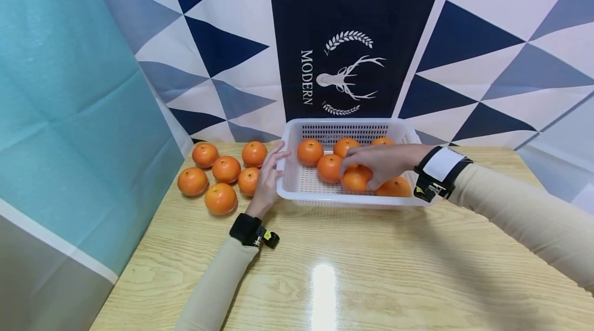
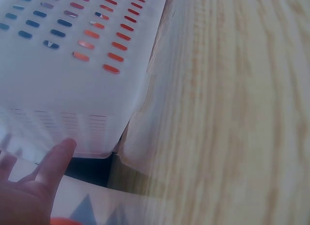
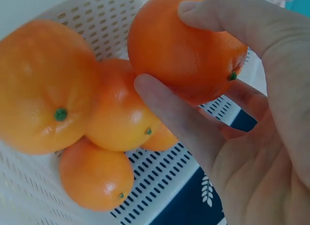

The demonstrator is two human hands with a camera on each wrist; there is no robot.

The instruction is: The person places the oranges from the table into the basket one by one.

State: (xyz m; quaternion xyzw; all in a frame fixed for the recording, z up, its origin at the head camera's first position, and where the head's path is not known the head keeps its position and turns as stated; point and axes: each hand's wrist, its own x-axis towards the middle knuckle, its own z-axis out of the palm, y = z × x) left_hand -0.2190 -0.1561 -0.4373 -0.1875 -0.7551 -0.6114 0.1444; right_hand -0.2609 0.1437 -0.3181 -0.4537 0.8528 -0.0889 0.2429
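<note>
A white perforated plastic basket (image 1: 343, 198) holds several oranges. Inside it, my right hand (image 1: 382, 162) reaches down from the right and grips one orange (image 3: 181, 51) between thumb and fingers. Other oranges, such as this one (image 3: 46, 87) with a green stem dot, lie around the gripped fruit. At the basket's left end, my left hand (image 1: 266, 179) touches the outer wall and rim with fairly straight fingers. Up close in the left wrist view, a digit of that hand (image 2: 43, 181) rests against the basket wall (image 2: 58, 84).
To the left of the basket, several loose oranges (image 1: 220, 199) lie on the wooden table (image 1: 287, 269), some close beside my left hand. Behind the table hangs a patterned cloth (image 1: 343, 16) with a deer print. A teal cloth (image 1: 83, 88) borders the left side.
</note>
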